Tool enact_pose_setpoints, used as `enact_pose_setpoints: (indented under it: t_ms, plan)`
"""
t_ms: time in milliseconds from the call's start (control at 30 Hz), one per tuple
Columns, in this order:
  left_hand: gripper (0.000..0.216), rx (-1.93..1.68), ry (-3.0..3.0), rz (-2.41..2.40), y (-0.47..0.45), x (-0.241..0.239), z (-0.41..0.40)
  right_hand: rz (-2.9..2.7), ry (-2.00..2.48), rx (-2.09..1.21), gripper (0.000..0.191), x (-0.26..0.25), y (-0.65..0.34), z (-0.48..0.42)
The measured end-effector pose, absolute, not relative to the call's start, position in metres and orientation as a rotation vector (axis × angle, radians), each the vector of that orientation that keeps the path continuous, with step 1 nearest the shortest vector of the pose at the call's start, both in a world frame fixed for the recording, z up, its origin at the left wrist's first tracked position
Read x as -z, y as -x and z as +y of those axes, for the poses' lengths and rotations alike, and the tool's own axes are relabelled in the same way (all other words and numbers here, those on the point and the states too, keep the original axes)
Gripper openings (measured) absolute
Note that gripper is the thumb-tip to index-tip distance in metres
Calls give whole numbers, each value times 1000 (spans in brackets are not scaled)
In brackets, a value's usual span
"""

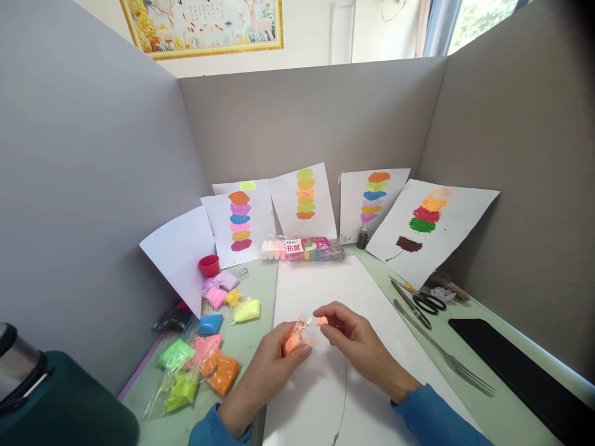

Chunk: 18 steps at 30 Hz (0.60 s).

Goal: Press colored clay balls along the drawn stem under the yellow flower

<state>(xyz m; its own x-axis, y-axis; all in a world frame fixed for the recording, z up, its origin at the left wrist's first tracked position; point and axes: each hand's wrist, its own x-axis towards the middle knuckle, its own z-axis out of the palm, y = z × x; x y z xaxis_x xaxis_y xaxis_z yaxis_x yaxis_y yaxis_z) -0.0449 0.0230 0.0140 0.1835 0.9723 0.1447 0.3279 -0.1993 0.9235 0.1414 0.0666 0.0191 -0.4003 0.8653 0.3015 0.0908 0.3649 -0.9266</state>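
My left hand (274,362) is closed on a small clear plastic bag of peach-orange modelling clay (294,341), its mouth turned up and to the right. Thumb and forefinger of my right hand (348,334) pinch a small lump of the same peach clay (322,321), just right of the bag. Both hands are above a large white sheet of paper (309,288). Below them a thin dark line or wire (344,396) runs down the sheet. To the left lie several bagged clays, among them an orange one (220,371) and a blue one (211,324).
Papers with stacked colour blobs (304,198) lean against the grey partition (307,118). A packet of coloured pieces (304,249) lies before them. On the right are scissors (427,301), a fork (460,367) and a black slab (515,365). A red cup (209,266) and dark green flask (69,396) stand left.
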Motion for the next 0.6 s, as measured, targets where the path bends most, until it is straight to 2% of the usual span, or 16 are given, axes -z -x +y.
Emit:
enact_pose_setpoints:
  t_ms: [367,600]
  plan:
    - [14,-978,-1796,1373,42,-18,20,-1932,840,-988,3,-19,-141,66]
    - [17,-943,-1822,1389,41,-20,19,-2049,791,-878,9,-16,-142,66]
